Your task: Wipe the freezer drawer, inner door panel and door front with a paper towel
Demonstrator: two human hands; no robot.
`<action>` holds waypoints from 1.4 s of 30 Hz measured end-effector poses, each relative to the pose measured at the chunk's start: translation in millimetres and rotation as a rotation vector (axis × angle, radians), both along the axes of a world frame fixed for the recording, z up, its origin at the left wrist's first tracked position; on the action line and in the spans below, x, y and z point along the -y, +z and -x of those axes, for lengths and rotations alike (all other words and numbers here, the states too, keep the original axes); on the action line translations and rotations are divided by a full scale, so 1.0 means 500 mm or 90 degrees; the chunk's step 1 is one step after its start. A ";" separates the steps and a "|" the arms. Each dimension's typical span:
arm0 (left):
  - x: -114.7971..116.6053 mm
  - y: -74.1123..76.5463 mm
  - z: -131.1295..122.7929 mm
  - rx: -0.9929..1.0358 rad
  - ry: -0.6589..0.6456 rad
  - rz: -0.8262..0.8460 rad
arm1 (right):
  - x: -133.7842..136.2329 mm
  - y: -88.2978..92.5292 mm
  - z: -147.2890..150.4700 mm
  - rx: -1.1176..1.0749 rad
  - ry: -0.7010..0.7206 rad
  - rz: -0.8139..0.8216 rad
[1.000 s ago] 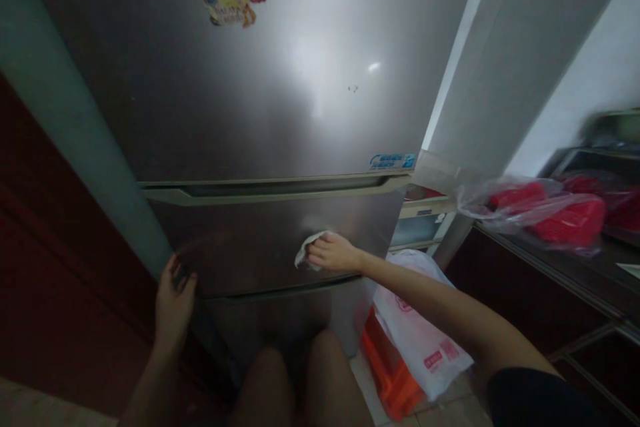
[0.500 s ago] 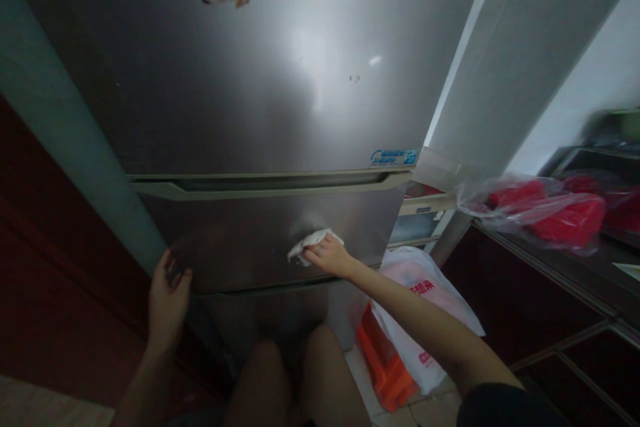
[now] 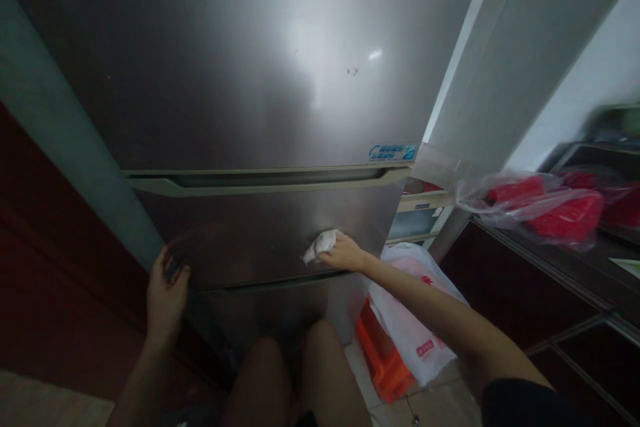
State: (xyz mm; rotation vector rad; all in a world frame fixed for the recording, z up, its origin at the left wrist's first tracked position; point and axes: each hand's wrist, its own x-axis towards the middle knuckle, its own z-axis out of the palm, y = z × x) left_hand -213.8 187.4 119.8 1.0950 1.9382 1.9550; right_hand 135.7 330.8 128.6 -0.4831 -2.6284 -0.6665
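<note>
My right hand [image 3: 345, 253] presses a crumpled white cloth [image 3: 321, 246] against the middle door [image 3: 225, 233] of a silver refrigerator, right of its centre. The fingers are closed on the cloth, and part of it is hidden beneath them. At the door's left edge is my left hand [image 3: 167, 290], with thumb and fingers apart and nothing seen in them. Whether its fingertips touch the refrigerator's side I cannot tell. Above runs the recessed handle strip [image 3: 280, 180], under the large upper door [image 3: 225, 93]. The lower door [image 3: 280, 313] lies in front of my knees.
To the right on the floor stands an orange crate [image 3: 387, 367] with a white plastic bag [image 3: 420, 320] over it. A clear bag with red things [image 3: 560, 210] sits on the dark counter at right. A reddish-brown panel [image 3: 60, 267] borders the left side.
My right hand has slid a little to the right across the middle door with the cloth. My left hand stays by the left edge. The view has shifted slightly.
</note>
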 end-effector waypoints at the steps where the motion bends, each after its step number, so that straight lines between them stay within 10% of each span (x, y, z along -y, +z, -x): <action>1: 0.000 0.000 -0.001 0.004 0.001 -0.002 | -0.004 0.028 -0.001 -0.012 -0.019 -0.011; 6: 0.000 0.002 -0.004 -0.002 -0.003 -0.018 | -0.014 0.160 0.006 -0.194 -0.169 -0.144; 10: 0.002 0.002 -0.003 0.004 -0.008 -0.020 | -0.003 0.177 0.041 -0.290 -0.200 -0.180; 21: -0.004 -0.012 0.010 0.011 -0.014 -0.030 | 0.046 -0.107 0.152 0.048 0.148 -0.051; 25: -0.002 -0.013 0.011 0.013 -0.026 -0.028 | 0.043 -0.132 0.145 0.112 0.219 -0.057; 29: -0.007 -0.025 0.020 0.019 -0.025 -0.035 | 0.037 -0.067 0.150 0.126 0.201 -0.072; 37: -0.007 -0.033 0.027 0.007 -0.030 -0.038 | 0.012 0.182 0.158 -0.073 0.047 -0.178; 42: -0.006 -0.028 0.022 0.009 -0.030 -0.044 | 0.013 0.189 0.177 -0.176 -0.032 -0.176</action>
